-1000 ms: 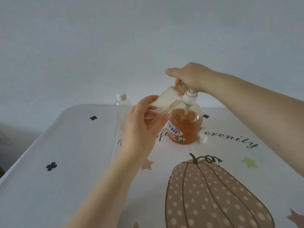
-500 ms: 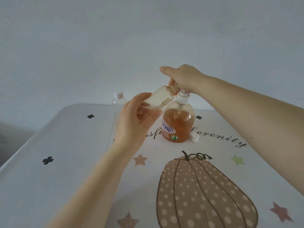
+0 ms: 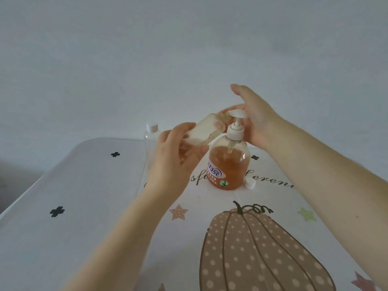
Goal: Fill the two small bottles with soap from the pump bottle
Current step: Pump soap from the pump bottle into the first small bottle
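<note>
Filling at pump, far centre of pumpkin-print table cover (image 3: 88, 206); open cloth to left and front.
Left hand (image 3: 178, 162) gripping tilted clear small bottle (image 3: 201, 133), mouth at spout of orange-soap pump bottle (image 3: 228, 164). Right hand (image 3: 256, 120) behind raised pump head, fingers loosely spread. Second capped clear bottle (image 3: 151, 139) behind left hand; loose white cap (image 3: 249, 183) beside pump base.

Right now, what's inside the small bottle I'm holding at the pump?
The small bottle, tilted in the left hand, shows orange soap collected near its neck by the pump bottle nozzle, with streaks along the wall. Its lower end is covered by the fingers, so the fill level can't be judged.
</note>
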